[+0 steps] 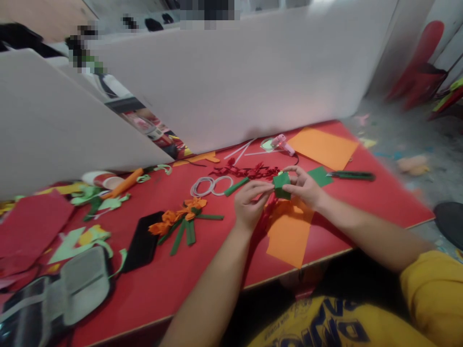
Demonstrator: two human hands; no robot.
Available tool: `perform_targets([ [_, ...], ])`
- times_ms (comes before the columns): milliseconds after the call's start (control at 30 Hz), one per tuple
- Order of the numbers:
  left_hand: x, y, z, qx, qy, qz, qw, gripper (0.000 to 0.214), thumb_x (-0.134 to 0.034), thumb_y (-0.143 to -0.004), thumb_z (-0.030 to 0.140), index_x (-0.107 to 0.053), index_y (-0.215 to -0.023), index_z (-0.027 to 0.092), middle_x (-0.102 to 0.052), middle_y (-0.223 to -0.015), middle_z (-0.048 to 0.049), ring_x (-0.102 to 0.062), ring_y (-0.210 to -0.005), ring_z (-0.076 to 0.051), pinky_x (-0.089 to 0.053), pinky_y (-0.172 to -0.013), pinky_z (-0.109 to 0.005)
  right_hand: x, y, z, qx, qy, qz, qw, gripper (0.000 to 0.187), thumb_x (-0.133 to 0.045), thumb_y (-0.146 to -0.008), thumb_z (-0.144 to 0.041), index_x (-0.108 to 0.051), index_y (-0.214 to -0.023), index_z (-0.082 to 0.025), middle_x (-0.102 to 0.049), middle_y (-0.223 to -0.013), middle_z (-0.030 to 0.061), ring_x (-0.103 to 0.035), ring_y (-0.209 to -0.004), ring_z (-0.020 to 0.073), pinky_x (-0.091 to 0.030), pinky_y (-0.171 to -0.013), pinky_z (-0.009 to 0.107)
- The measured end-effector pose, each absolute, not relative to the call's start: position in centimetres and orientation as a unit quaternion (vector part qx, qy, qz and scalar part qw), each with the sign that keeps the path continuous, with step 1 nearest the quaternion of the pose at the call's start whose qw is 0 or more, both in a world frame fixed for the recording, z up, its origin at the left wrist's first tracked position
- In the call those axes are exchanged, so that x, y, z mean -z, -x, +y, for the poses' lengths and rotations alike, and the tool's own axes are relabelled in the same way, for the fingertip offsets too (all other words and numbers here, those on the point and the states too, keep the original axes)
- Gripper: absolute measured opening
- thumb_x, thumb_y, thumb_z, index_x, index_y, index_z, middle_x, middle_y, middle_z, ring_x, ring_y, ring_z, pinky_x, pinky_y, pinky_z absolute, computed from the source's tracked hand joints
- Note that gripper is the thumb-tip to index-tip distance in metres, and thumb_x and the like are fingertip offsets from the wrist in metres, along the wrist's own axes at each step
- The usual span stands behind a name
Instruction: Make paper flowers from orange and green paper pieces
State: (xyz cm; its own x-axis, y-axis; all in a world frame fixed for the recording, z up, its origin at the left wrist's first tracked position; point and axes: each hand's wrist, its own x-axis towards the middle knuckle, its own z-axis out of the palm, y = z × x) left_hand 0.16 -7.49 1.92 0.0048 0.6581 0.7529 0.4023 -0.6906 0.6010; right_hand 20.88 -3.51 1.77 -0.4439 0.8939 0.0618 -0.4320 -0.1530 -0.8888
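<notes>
Both hands are working above the right half of the red desk [144,289], toward its near edge. The left hand [248,205] is pinching the left side of a folded green paper piece [281,185] with its fingers; the right hand [306,187] is gripping the other side, its thumb pressing the front and its fingers bending over the top. The piece is hanging clear of the desk, just above an orange sheet [289,236] that is lying by the near edge. Progress, judged from layout: orange paper flowers [193,208] with green paper strips [190,232] are lying near the middle of the desk, looking largely formed; a red garland-like bundle [253,171] is lying behind the hands, its finish being too blurred to judge. The green piece itself is looking part-shaped and is not yet joining anything visible. Stock is remaining: a second orange sheet [323,147] is covering the far right corner, and a flat green sheet [320,177] is lying beside a utility knife [352,176] near the right edge. A pink glue gun [284,144] is sitting along the far edge, near pale sticks [262,153], neither hand touching it.
</notes>
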Motion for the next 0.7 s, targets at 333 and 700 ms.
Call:
perform_targets([
  [333, -2.5, -0.2, -7.7, -0.59, -0.718, 0.352, 0.11, 0.01, -0.082, -0.096, 0.022, -0.089, -0.098, 0.029, -0.083, -0.092, -0.0045, -0.078, -0.083, -0.016, -0.063, -0.077, -0.029, -1.7, -20.8, -3.5, -0.742, 0.23, -0.457, 0.434, 0.078, -0.103, -0.069, -0.039, -0.06, -0.132, -0.028, -0.08, -0.09, -0.0039, -0.077, -0.077, 0.0159, -0.062, -0.071, 0.025],
  [700, -2.2, -0.5, -7.8, -0.585, -0.717, 0.354, 0.138, 0.008, -0.084, -0.095, 0.024, -0.089, -0.099, 0.028, -0.083, -0.093, -0.0052, -0.078, -0.084, -0.017, -0.063, -0.077, -0.029, 0.4, -19.6, -3.4, -0.667, 0.28, -0.463, 0.512, 0.058, -0.104, -0.061, -0.041, -0.062, -0.097, -0.025, -0.072, -0.094, -0.0032, -0.071, -0.087, 0.0158, -0.059, -0.078, 0.028],
])
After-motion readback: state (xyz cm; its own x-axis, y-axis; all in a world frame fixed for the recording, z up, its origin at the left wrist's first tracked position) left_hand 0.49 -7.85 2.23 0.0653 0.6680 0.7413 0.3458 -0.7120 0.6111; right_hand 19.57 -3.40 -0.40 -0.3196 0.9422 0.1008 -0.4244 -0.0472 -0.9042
